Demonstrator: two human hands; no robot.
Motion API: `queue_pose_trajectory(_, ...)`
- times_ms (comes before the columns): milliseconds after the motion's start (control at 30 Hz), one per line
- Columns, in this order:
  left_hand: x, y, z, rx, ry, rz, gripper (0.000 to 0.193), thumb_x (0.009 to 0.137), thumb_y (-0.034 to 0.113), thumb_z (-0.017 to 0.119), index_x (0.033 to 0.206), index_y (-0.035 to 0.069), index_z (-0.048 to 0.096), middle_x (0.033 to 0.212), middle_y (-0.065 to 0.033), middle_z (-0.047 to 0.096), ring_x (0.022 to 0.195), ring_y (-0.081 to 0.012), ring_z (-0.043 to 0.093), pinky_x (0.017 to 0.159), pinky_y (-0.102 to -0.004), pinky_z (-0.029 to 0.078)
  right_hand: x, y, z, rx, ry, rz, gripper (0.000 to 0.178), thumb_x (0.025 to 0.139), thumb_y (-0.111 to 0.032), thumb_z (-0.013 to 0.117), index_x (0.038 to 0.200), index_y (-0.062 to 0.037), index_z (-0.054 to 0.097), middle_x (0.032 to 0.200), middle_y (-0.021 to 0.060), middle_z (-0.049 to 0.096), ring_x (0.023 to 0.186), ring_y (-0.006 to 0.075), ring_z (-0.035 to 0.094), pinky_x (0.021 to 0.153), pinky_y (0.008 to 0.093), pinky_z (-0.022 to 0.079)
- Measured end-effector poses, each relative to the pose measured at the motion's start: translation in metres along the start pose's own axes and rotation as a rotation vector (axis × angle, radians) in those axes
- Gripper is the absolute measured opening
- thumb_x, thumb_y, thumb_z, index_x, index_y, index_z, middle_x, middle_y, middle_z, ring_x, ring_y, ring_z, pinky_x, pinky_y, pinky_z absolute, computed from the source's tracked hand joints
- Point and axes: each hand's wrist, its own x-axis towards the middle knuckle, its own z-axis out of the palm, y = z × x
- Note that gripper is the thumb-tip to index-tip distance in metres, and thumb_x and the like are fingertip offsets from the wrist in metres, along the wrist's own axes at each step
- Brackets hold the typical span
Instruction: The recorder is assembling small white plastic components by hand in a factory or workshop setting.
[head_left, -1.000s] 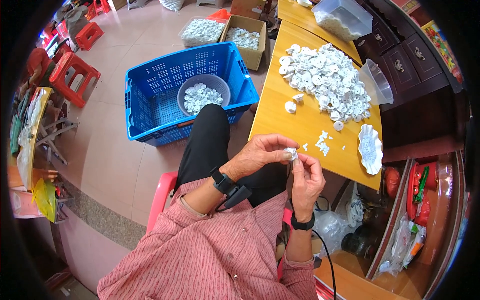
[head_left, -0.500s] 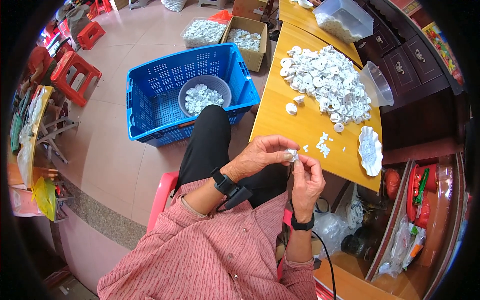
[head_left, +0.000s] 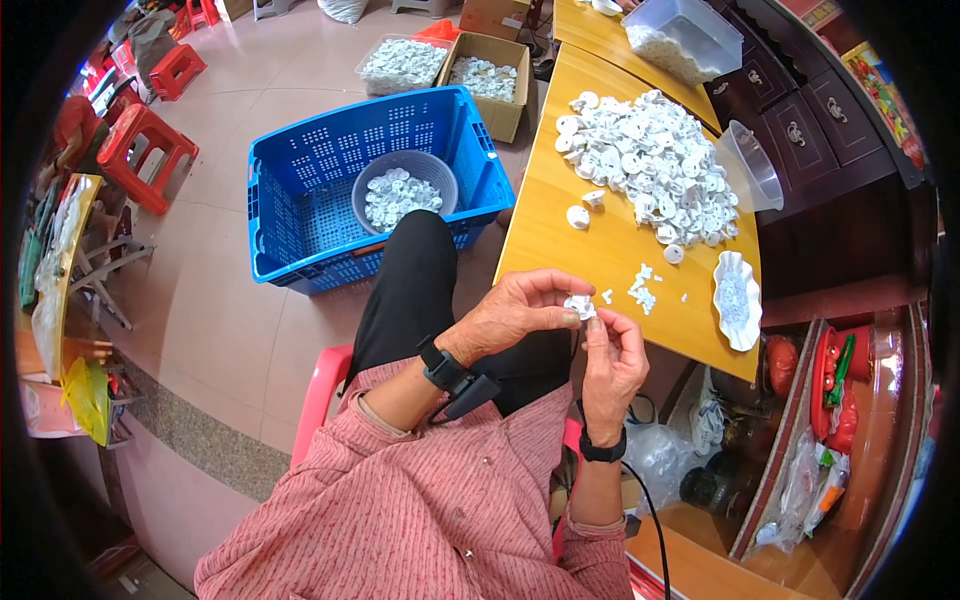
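Note:
Between my two hands, over the table's near edge, is a small white plastic part point(head_left: 579, 307). My left hand point(head_left: 515, 312) pinches it from the left with thumb and fingers. My right hand point(head_left: 612, 360) closes on it from the right, thumb and fingertips against it. A large heap of white round plastic parts point(head_left: 655, 165) covers the far side of the yellow table point(head_left: 545, 225). Two loose white parts point(head_left: 578, 216) lie just left of the heap. Tiny white pieces point(head_left: 643, 290) are scattered near my hands. A scalloped white dish point(head_left: 737, 340) at the right holds small translucent pieces.
On the floor at left stands a blue crate point(head_left: 300, 262) containing a grey basket point(head_left: 447, 205) of white parts. Behind it are a filled clear tub point(head_left: 375, 88) and a cardboard box point(head_left: 505, 125). Clear containers point(head_left: 760, 170) edge the heap. Red stools point(head_left: 140, 165) stand far left.
The white part shows a little more between my fingertips, turned slightly. Both hands stay in nearly the same place, while the whole view has shifted a bit.

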Motion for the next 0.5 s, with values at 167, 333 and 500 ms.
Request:
queue_pose_trajectory(167,0.0002,-0.0003,0.0001,-0.013,-0.002,0.000,0.038,0.091,0.000,0.068,0.128,-0.002,0.060,0.120,-0.0104,0.065,0.109,-0.0175,0.065,0.099,-0.0319,0.054,-0.0003,0.0027,-0.0017,-0.023,-0.014,-0.006,0.009,0.096,-0.005,0.064,0.102,0.0025,0.064,0.094,0.0049,0.064,0.083,0.0084,0.061,0.074,0.0233,0.052)
queue_pose_trajectory(333,0.0005,-0.0030,-0.0004,-0.040,-0.010,0.023,0.037,0.091,-0.001,0.068,0.127,-0.002,0.060,0.120,-0.0108,0.065,0.110,-0.0176,0.065,0.098,-0.0321,0.054,-0.0003,0.0022,-0.0010,-0.002,-0.002,0.007,0.009,0.096,-0.005,0.064,0.102,0.0026,0.064,0.094,0.0048,0.064,0.084,0.0087,0.060,0.074,0.0236,0.052)
queue_pose_trajectory(500,-0.0015,-0.0004,0.0008,0.008,-0.010,-0.003,0.038,0.090,0.000,0.069,0.127,0.000,0.062,0.120,-0.0092,0.066,0.109,-0.0159,0.065,0.095,-0.0301,0.054,-0.0019,0.0042,-0.0018,-0.003,0.005,-0.002,0.009,0.096,-0.005,0.064,0.101,0.0026,0.064,0.095,0.0047,0.064,0.084,0.0090,0.060,0.074,0.0239,0.051)
